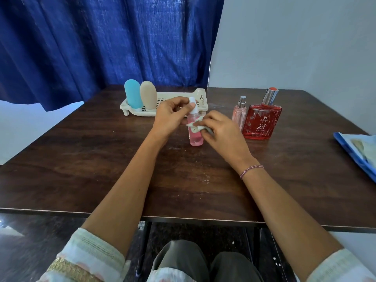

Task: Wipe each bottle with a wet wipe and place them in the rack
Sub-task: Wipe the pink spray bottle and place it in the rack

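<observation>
While the left hand point(171, 117) pinches the white spray top of the pink bottle point(196, 139) between thumb and curled fingers, the right hand point(221, 131) presses a crumpled wipe point(195, 127) against the bottle's middle, its fingers bent and clamped on the cloth. That bottle is upright over the middle of the table point(101, 159), just near of the rack point(201, 96); whether its base touches the wood I cannot tell. Its lower half, filled with pink liquid, shows below the wipe.

At the far side of the table the cream rack lies lengthwise, with a slotted floor and short legs. Two bottles stand cap-down in its left end, touching each other: a blue bottle point(133, 94) on the left and a beige bottle point(148, 95) just right of it. The rest of the rack's floor, as far as the hands leave it visible, shows only slots.

To the right of the hands, outside the rack, a small perfume point(239, 112) with a silver sprayer stands just beside a broad red bottle point(262, 121) with a silver and red cap; the two look nearly touching. At the table's right edge a blue packet point(358, 151) lies partly cut off by the frame.

A beaded bracelet point(251, 170) circles the right wrist. Behind the table hangs a blue curtain point(101, 37), with a pale wall point(295, 47) to its right
</observation>
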Demonstrator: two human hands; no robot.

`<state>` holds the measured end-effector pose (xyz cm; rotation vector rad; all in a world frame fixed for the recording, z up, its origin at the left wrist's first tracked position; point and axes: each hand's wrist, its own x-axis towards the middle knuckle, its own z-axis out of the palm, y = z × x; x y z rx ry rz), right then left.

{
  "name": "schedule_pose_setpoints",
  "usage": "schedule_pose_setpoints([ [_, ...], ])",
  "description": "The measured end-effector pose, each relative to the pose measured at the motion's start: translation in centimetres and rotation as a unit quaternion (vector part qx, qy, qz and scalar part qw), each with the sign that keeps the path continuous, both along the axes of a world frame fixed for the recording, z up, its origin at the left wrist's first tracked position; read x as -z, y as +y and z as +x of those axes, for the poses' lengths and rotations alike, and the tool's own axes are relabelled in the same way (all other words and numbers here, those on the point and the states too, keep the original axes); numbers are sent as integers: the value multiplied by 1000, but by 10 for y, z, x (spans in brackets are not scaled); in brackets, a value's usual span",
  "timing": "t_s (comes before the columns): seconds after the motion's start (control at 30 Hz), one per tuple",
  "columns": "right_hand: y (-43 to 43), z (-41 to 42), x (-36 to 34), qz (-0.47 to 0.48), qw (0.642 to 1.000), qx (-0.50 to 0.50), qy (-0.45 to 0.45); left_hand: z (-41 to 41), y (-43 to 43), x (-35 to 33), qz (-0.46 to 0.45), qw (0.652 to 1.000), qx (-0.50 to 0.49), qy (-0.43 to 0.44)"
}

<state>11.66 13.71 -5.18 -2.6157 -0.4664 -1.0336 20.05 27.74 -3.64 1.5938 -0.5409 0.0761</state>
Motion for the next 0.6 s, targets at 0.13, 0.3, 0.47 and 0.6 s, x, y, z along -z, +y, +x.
schedule_pose_setpoints([
  [0.13,-1,0,-2,44,998,14,-40,-4,-1,-2,0,1000,1,-26],
  [0.3,2,1,0,19,999,8,-47,-4,-2,0,4,998,10,-63],
  [0.47,7,3,1,-41,998,12,-52,-7,-3,-2,8,996,23,-83],
  [0.6,2,2,-1,24,998,27,-56,-7,-5,-2,2,998,24,-63],
])
